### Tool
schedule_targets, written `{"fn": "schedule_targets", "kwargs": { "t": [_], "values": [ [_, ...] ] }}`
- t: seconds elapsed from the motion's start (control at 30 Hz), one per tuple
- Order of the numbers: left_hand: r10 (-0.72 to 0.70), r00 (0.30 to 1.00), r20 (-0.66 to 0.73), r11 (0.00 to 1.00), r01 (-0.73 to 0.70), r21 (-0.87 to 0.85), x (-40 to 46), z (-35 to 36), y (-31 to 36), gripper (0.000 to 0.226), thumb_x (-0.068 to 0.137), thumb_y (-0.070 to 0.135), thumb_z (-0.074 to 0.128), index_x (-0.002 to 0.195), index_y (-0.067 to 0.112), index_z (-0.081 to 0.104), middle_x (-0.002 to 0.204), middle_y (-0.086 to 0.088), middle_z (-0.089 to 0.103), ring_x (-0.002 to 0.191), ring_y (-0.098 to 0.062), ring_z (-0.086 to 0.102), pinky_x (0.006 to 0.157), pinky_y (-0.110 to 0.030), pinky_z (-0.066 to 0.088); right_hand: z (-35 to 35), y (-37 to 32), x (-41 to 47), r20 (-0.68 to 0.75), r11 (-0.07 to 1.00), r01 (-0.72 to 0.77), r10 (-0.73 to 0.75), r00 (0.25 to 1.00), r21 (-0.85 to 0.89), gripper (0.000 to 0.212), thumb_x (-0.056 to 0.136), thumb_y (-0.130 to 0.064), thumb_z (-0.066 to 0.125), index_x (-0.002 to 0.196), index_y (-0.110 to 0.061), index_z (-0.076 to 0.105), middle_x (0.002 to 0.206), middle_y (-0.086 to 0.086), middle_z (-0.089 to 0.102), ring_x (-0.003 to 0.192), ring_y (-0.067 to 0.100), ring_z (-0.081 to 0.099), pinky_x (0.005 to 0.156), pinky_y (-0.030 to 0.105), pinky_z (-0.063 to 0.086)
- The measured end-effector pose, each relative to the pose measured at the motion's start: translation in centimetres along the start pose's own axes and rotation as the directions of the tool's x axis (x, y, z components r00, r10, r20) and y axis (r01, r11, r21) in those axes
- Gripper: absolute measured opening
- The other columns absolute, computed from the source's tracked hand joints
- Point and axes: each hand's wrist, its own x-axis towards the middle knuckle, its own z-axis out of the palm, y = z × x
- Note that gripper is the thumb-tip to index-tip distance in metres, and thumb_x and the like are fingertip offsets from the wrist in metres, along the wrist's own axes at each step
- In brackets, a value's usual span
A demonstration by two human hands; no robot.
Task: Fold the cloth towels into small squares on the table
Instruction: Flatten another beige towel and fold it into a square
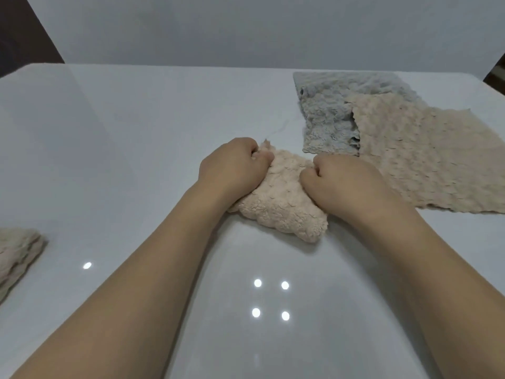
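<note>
A fluffy pink towel (284, 203) lies folded into a thick small bundle at the middle of the white table (136, 149). My left hand (232, 165) grips its far left corner with curled fingers. My right hand (338, 179) grips its far right side, fingers curled into the cloth. To the right lie two flat unfolded towels: a grey one (325, 113) at the back and a beige one (426, 160) overlapping its right part.
A folded beige towel (19, 255) sits at the left edge of the table. A grey wall stands behind the table's far edge. Ceiling lights reflect as bright dots on the glossy near part of the table.
</note>
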Motion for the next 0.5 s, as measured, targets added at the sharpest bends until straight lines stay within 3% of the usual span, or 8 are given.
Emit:
{"fn": "schedule_targets", "kwargs": {
  "t": [0.13,0.3,0.43,0.5],
  "values": [
    [0.005,1.0,-0.009,0.998,-0.005,0.059,0.5,-0.1,0.1,0.036,0.096,0.043,0.047,0.068,0.021,0.045,0.069,0.006,0.05,0.072,-0.021,0.05,0.056,-0.03,0.029,0.4,1.0,1.4,-0.008,0.999,0.017,-0.016,1.0,0.04,0.03,0.096,-0.038,0.032,0.078,-0.018,0.045,0.081,0.005,0.055,0.078,0.027,0.05,0.064,0.034,0.034],
    [0.003,0.999,0.033,0.999,-0.004,0.037,0.3,-0.5,0.4,0.034,0.094,0.043,0.049,0.069,0.02,0.046,0.07,0.005,0.05,0.073,-0.022,0.049,0.057,-0.031,0.03,0.9,1.3,1.8,-0.089,0.988,0.148,-0.143,0.986,0.053,0.027,0.1,-0.035,0.035,0.083,-0.017,0.044,0.091,0.007,0.045,0.096,0.031,0.048,0.083,0.04,0.039],
    [-0.081,0.979,0.187,0.976,0.116,-0.187,-0.7,-2.1,0.2,0.028,0.087,0.037,0.057,0.076,0.012,0.054,0.064,0.002,0.051,0.055,-0.017,0.045,0.054,-0.028,0.034,0.8,1.5,1.8,-0.029,0.989,0.118,-0.116,0.993,0.088,0.027,0.101,-0.036,0.034,0.082,-0.016,0.039,0.082,0.003,0.046,0.082,0.028,0.048,0.067,0.035,0.034],
    [-0.083,0.965,0.249,0.974,0.131,-0.182,-1.4,-2.5,-0.2,0.024,0.085,0.034,0.061,0.073,0.016,0.052,0.064,0.001,0.047,0.056,-0.017,0.043,0.057,-0.03,0.033,0.4,1.6,1.6,0.022,0.993,0.087,-0.089,0.996,0.084,0.03,0.101,-0.035,0.033,0.077,-0.018,0.038,0.077,0.0,0.046,0.077,0.025,0.047,0.064,0.034,0.032]
  ]
}}
